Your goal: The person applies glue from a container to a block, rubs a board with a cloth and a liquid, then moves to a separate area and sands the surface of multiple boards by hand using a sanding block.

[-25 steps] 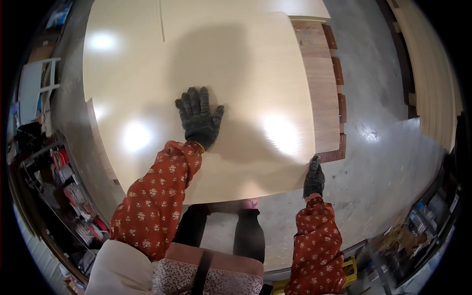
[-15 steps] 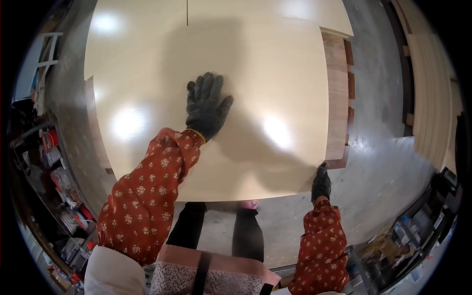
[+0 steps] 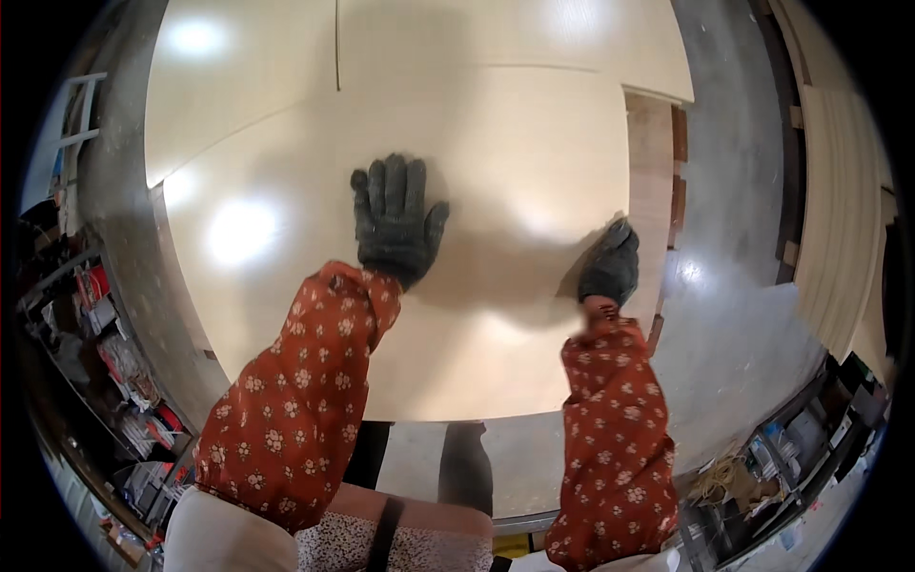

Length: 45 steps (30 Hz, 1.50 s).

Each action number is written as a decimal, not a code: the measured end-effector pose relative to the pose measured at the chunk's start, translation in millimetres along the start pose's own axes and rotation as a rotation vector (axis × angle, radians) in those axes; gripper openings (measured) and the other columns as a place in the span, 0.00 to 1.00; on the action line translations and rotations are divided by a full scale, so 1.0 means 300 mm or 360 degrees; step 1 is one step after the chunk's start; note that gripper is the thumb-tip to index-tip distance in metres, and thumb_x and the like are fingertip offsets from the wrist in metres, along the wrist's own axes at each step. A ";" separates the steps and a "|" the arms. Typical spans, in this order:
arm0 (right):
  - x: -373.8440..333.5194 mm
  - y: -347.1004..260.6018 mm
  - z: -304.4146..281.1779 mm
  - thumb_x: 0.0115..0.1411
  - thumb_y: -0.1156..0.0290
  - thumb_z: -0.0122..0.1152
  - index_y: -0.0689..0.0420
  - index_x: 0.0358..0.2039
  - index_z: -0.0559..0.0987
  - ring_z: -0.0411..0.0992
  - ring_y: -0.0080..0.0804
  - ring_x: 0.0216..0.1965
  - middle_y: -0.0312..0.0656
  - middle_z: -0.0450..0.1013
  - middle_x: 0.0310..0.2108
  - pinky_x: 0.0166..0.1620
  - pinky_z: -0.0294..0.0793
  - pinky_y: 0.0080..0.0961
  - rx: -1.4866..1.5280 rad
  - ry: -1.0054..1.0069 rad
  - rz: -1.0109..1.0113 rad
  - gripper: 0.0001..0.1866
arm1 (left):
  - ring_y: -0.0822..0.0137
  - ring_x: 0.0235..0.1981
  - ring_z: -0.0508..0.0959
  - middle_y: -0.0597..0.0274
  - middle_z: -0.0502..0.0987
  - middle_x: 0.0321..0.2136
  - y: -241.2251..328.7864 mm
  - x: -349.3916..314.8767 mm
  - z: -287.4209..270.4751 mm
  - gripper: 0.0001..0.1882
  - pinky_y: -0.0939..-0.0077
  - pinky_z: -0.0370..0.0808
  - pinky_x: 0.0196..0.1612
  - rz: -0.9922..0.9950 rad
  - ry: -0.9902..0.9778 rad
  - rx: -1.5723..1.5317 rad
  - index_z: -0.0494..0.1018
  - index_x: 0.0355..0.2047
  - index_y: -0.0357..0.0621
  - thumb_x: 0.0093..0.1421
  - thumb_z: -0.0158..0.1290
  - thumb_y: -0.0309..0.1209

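Observation:
A wide, pale cream wood-grain board lies flat in front of me, on top of other boards. My left hand, in a dark grey knit glove, rests palm down near its middle with the fingers spread. At the board's right edge is my right hand, also gloved, its fingers close together and bent at the edge. The fingertips' undersides are hidden. Beyond my left hand, more cream boards meet along thin seams.
Brown wooden blocks show beneath the stack's right side. A pile of long pale boards stands at the far right. Cluttered shelves line the left, with a cart of odds and ends at the lower right. The floor is grey concrete.
My right hand has moved forward from the near right corner along the board's right edge. My left hand stays flat on the board, its fingers now pointing straighter ahead. The view has shifted slightly.

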State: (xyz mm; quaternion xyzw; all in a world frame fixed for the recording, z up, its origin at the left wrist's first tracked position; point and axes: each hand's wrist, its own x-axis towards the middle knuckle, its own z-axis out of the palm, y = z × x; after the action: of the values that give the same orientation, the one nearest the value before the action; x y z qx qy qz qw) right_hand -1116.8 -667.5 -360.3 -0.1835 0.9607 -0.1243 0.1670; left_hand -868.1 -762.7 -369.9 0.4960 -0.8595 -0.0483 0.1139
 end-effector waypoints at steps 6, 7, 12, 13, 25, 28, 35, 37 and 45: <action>-0.058 -0.014 0.055 0.63 0.47 0.31 0.53 0.46 0.73 0.68 0.52 0.45 0.48 0.71 0.44 0.48 0.66 0.47 -0.0064 0.0085 0.0008 0.27 | 0.40 0.59 0.56 0.39 0.58 0.57 -0.027 -0.024 -0.049 0.34 0.42 0.48 0.61 -0.0022 -0.0130 -0.0022 0.58 0.56 0.33 0.54 0.53 0.40; -0.060 -0.020 0.046 0.63 0.47 0.31 0.53 0.47 0.72 0.66 0.52 0.48 0.49 0.70 0.46 0.50 0.64 0.46 -0.0033 0.0052 0.0020 0.27 | 0.39 0.60 0.55 0.38 0.58 0.57 -0.026 -0.022 -0.057 0.34 0.42 0.48 0.61 -0.0027 -0.0163 -0.0034 0.58 0.56 0.32 0.54 0.53 0.40; -0.080 -0.020 0.035 0.65 0.50 0.31 0.55 0.41 0.73 0.67 0.51 0.46 0.49 0.72 0.42 0.48 0.64 0.45 -0.0136 0.0146 0.0115 0.25 | 0.37 0.59 0.55 0.36 0.57 0.57 -0.022 -0.051 -0.062 0.35 0.39 0.48 0.60 -0.0016 -0.0243 -0.0091 0.59 0.55 0.30 0.52 0.55 0.40; -0.076 -0.015 0.030 0.65 0.51 0.30 0.55 0.42 0.73 0.66 0.51 0.47 0.49 0.71 0.43 0.49 0.64 0.44 -0.0183 0.0104 0.0129 0.25 | 0.36 0.59 0.55 0.35 0.57 0.57 -0.021 -0.049 -0.063 0.36 0.37 0.48 0.60 0.0014 -0.0224 -0.0096 0.59 0.55 0.30 0.52 0.55 0.40; -0.104 -0.060 0.006 0.64 0.50 0.30 0.58 0.47 0.71 0.65 0.53 0.47 0.52 0.70 0.45 0.51 0.63 0.46 -0.0215 -0.0019 0.0142 0.28 | 0.35 0.54 0.62 0.36 0.64 0.51 -0.038 -0.058 -0.073 0.32 0.35 0.53 0.57 0.0034 -0.0166 -0.0048 0.65 0.50 0.31 0.52 0.54 0.44; -0.094 -0.043 0.010 0.64 0.51 0.31 0.59 0.44 0.72 0.66 0.54 0.46 0.53 0.70 0.43 0.49 0.63 0.47 -0.0284 -0.0009 0.0105 0.27 | 0.35 0.59 0.55 0.33 0.56 0.57 -0.035 -0.067 -0.067 0.35 0.35 0.49 0.59 -0.0001 -0.0264 -0.0070 0.58 0.56 0.29 0.54 0.52 0.41; -0.084 0.029 0.042 0.63 0.52 0.30 0.58 0.44 0.72 0.66 0.52 0.47 0.51 0.70 0.44 0.49 0.62 0.48 -0.0216 -0.0009 0.0055 0.26 | 0.34 0.59 0.54 0.34 0.56 0.57 -0.023 -0.076 -0.071 0.35 0.36 0.48 0.59 0.0020 -0.0214 -0.0078 0.58 0.56 0.30 0.54 0.52 0.42; -0.086 0.019 0.047 0.64 0.53 0.30 0.58 0.42 0.72 0.66 0.52 0.46 0.51 0.70 0.43 0.48 0.63 0.46 -0.0208 0.0025 -0.0017 0.25 | 0.35 0.60 0.53 0.34 0.56 0.57 -0.027 -0.072 -0.068 0.35 0.36 0.48 0.60 0.0019 -0.0213 -0.0092 0.58 0.56 0.30 0.55 0.52 0.41; -0.087 -0.024 0.053 0.64 0.48 0.29 0.53 0.43 0.72 0.67 0.52 0.46 0.50 0.71 0.42 0.48 0.64 0.45 -0.0083 0.0091 -0.0042 0.26 | 0.39 0.61 0.53 0.38 0.55 0.58 -0.054 -0.057 -0.051 0.34 0.40 0.45 0.61 0.0017 -0.0139 -0.0070 0.56 0.58 0.34 0.55 0.52 0.40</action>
State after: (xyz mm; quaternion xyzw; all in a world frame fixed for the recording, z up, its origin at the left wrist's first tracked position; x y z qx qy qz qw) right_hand -1085.8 -666.5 -365.5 -0.1968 0.9655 -0.1066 0.1330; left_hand -842.6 -755.5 -360.8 0.4861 -0.8650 -0.0883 0.0875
